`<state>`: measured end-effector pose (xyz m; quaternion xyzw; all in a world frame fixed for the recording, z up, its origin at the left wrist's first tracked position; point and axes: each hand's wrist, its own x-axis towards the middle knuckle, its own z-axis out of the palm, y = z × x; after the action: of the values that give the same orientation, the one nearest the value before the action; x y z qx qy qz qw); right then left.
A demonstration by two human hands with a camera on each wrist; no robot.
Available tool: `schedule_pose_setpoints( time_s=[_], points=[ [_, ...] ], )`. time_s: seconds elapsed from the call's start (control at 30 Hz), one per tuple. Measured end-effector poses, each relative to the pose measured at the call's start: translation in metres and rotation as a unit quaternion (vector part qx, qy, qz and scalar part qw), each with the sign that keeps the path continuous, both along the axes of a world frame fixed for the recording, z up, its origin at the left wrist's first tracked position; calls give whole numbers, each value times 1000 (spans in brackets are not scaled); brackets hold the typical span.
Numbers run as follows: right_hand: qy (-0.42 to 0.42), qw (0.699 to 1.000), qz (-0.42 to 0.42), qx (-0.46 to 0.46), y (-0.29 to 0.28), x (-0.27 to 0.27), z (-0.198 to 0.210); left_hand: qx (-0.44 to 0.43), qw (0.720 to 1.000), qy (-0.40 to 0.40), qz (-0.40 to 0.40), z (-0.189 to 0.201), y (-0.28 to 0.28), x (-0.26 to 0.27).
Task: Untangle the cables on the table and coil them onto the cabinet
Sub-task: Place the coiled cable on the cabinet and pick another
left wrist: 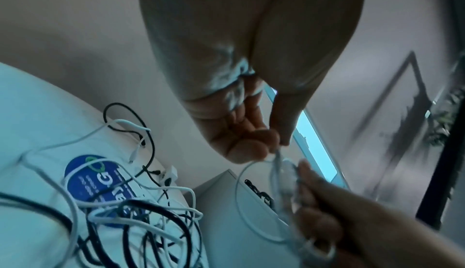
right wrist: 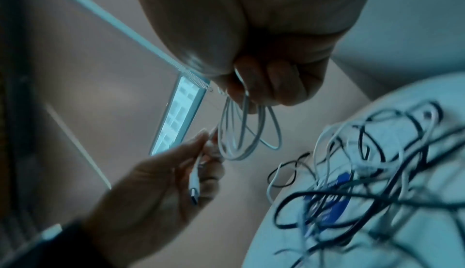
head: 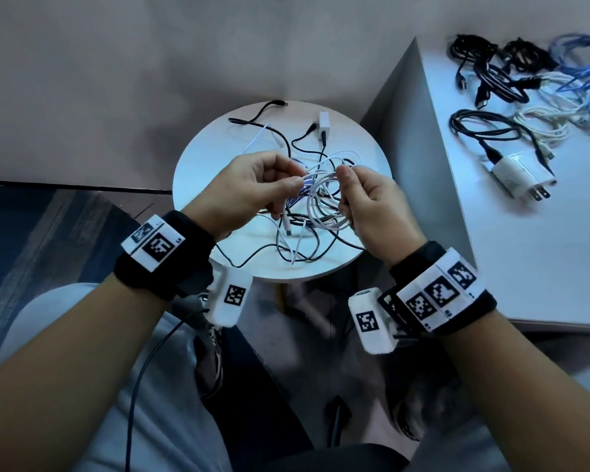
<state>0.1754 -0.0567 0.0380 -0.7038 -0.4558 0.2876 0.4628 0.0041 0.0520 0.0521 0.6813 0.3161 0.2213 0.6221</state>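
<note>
1. Carpet and a pale trouser leg fill the left of the head view; nothing of the task lies there.
2. The left hand [head: 249,189] hovers over the round table [head: 198,165], thumb and forefinger pinching the free end of a white cable [head: 321,206], its other fingers loosely curled. The right wrist view shows the cable's plug [right wrist: 193,188] lying along that hand's fingers, probably held so that the tail can be fed round the loops.
3. The white cable itself hangs between the two hands, above the table and clear of the pile, already gathered into several loops.
4. The right hand [head: 372,206] is closed around the top of those loops, fingers curled through them, which keeps the coil from springing open while the left hand works the end.
5. Below both hands a tangle of black and white cables [head: 286,240] lies on the table, with a white charger block [head: 323,123] at its far edge; these are not yet sorted.
6. To the right stands the white cabinet [head: 525,267], its top holding coiled black, white and blue cables [head: 511,73] and a white wall plug [head: 515,175]. The held coil looks nearly ready to join them.
</note>
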Motion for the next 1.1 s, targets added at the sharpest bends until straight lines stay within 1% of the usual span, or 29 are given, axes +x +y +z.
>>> schedule_pose_setpoints(
  time_s=[0.03, 0.07, 0.1, 0.13, 0.2, 0.27, 0.3, 0.37, 0.43, 0.5, 0.53, 0.6, 0.67, 0.73, 0.8, 0.83, 0.87, 0.9, 0.97, 1.0, 1.1],
  points=[
    [-62, 998, -2, -5, -2, 1, 0, -34, 999, -2, -5, 1, 0, 0],
    [-101, 995, -7, -10, -3, 1, 1, -71, 997, -11, -8, 2, -1, 0],
    [-114, 993, -12, -13, -4, 1, 1, -102, 994, -24, -8, 2, -4, 1],
    [-108, 994, -14, -14, -3, 0, 1, -124, 992, -38, -4, 2, -6, 2],
    [-44, 999, -11, -5, -1, -1, -1, -138, 988, -63, 13, 2, -11, 5],
    [77, 997, -7, -6, 2, -1, -3, -106, 991, -70, 39, 0, -15, 9],
    [151, 988, -1, -15, 3, -3, -3, -71, 994, -63, 52, -1, -17, 10],
    [280, 959, 15, -36, 1, -6, 1, 12, 996, -42, 72, -3, -19, 13],
    [352, 934, 31, -49, -1, -6, 2, 70, 994, -23, 80, -5, -18, 12],
    [381, 922, 42, -52, -2, -6, 3, 111, 990, 5, 83, -9, -13, 10],
    [385, 920, 45, -52, -1, -5, 3, 114, 990, 20, 81, -11, -11, 9],
    [382, 922, 49, -48, -1, -5, 4, 61, 996, 37, 57, -13, -10, 8],
    [370, 926, 54, -46, -1, -5, 5, -6, 999, 46, 11, -15, -10, 9],
    [348, 934, 60, -51, -2, -6, 5, -7, 998, 56, -18, -14, -10, 9],
    [322, 943, 61, -59, -1, -7, 5, 30, 997, 68, -6, -13, -8, 8],
    [311, 947, 60, -62, -1, -8, 5, 70, 994, 84, 9, -13, -9, 9],
    [303, 949, 59, -63, 0, -10, 4, 128, 985, 111, 30, -14, -11, 10],
    [299, 950, 59, -63, 1, -12, 3, 199, 967, 145, 59, -15, -16, 12],
    [298, 951, 57, -64, 2, -16, 1, 330, 917, 193, 110, -18, -25, 16],
    [300, 950, 56, -67, 3, -18, 0, 364, 901, 202, 120, -18, -27, 17],
    [310, 946, 57, -80, 3, -20, -1, 386, 882, 249, 109, -20, -27, 19]
  ],
)
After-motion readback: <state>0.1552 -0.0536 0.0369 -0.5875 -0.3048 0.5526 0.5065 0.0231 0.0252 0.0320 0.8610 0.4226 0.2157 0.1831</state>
